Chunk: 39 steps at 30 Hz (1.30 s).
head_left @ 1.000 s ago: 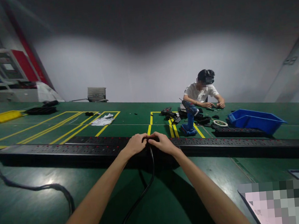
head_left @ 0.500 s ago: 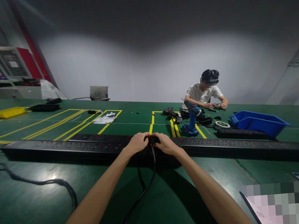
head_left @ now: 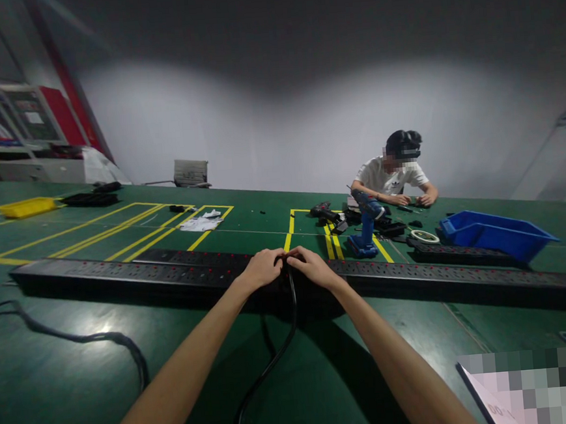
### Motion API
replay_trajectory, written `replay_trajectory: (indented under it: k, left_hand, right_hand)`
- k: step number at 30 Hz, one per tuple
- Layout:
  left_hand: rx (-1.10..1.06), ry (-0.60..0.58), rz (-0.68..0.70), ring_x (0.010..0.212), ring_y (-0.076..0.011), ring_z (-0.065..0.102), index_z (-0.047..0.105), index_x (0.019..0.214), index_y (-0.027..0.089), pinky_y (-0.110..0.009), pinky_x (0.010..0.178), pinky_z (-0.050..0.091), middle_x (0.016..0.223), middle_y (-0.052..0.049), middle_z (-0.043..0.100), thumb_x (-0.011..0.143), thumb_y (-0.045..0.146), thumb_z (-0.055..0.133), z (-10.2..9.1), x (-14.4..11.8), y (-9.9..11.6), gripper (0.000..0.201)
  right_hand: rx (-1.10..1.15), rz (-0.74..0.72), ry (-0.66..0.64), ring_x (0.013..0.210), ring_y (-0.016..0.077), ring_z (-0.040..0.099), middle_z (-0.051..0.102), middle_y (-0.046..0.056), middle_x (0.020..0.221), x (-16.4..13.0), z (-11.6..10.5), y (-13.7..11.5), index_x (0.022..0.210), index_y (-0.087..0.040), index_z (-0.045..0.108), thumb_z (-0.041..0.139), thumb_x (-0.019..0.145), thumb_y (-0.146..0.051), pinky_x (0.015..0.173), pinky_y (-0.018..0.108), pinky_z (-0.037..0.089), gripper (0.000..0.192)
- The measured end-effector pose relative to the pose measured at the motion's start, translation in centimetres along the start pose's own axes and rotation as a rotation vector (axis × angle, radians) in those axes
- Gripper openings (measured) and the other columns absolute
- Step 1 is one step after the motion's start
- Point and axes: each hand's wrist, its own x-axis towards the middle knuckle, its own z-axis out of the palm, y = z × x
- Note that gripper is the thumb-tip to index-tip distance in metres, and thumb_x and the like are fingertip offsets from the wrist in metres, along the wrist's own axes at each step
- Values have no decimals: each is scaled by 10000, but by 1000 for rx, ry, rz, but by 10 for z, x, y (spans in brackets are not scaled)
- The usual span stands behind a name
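The person's left hand (head_left: 262,268) and right hand (head_left: 313,268) meet fingertip to fingertip on top of a long black multi-socket power strip (head_left: 122,281) that lies across the green table (head_left: 57,399). Both hands are curled, fingers pressed together around a small black plug (head_left: 285,262) at the strip's middle; how firmly they pinch it cannot be told. A black cable (head_left: 275,359) drops from between the hands toward the viewer. A second black cable (head_left: 102,340) curves over the table at the left. Behind the strip, yellow tape lines (head_left: 118,231) mark the table. Farther back to the right stand a blue cordless drill (head_left: 365,222) and a blue plastic bin (head_left: 498,235), and a seated co-worker in a white shirt (head_left: 391,178) rests both hands on the table.
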Motion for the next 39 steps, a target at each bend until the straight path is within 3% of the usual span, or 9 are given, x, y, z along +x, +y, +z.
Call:
replay_trajectory:
  k: [5, 10, 14, 20, 26, 31, 39]
  left_hand:
    - [-14, -1, 11, 993, -228, 635, 643, 1116, 245, -330, 881, 454, 1044, -58, 700, 874, 248, 444, -1, 0, 1, 313]
    - [8, 6, 2, 980, -233, 635, 648, 1100, 237, -336, 874, 455, 1036, -63, 700, 875, 255, 444, -2, -1, 1, 304]
    - [9, 6, 9, 968, -238, 635, 646, 1096, 233, -332, 849, 458, 1028, -65, 698, 882, 265, 435, -4, -2, 3, 302]
    - [-14, 2, 18, 959, -235, 634, 649, 1065, 228, -316, 831, 454, 1018, -64, 698, 884, 251, 427, -7, -3, 6, 287]
    - [-39, -21, 32, 954, -247, 640, 638, 1049, 219, -320, 828, 456, 999, -78, 701, 873, 288, 460, -5, -1, 0, 260]
    - [-77, -28, 68, 975, -229, 637, 637, 1071, 228, -307, 839, 456, 1049, -73, 694, 878, 276, 446, -5, 0, -1, 277]
    - [-45, -32, 16, 947, -227, 639, 658, 1039, 242, -305, 834, 450, 1017, -61, 703, 849, 229, 476, -7, 1, 3, 264]
  right_hand:
    - [-41, -78, 13, 1002, 189, 572, 644, 53, 1084, -3, -1, -4, 1089, -201, 612, 549, 875, -402, 884, 324, 418, 300]
    - [-111, -85, -5, 1082, 205, 554, 631, 61, 1145, -6, -2, -7, 1130, -206, 592, 518, 875, -256, 936, 340, 400, 270]
    - [-215, -117, -25, 1091, 207, 548, 616, 54, 1172, -8, -1, -7, 1182, -216, 558, 558, 777, -128, 945, 335, 393, 415]
    - [-579, -205, -118, 1050, 227, 554, 600, 108, 1142, -9, -16, -25, 1224, -186, 522, 597, 828, -267, 875, 332, 412, 412]
    - [-1001, -422, -315, 955, 226, 582, 606, 135, 1058, 3, -24, -45, 1190, -138, 503, 484, 906, -252, 806, 325, 439, 307]
    - [-1131, -524, -390, 919, 208, 591, 595, 150, 1089, 8, -21, -46, 1152, -136, 496, 344, 968, -222, 782, 335, 454, 254]
    - [-1129, -410, -381, 931, 232, 603, 610, 155, 1025, 7, -19, -45, 1184, -105, 473, 423, 948, -271, 803, 350, 449, 293]
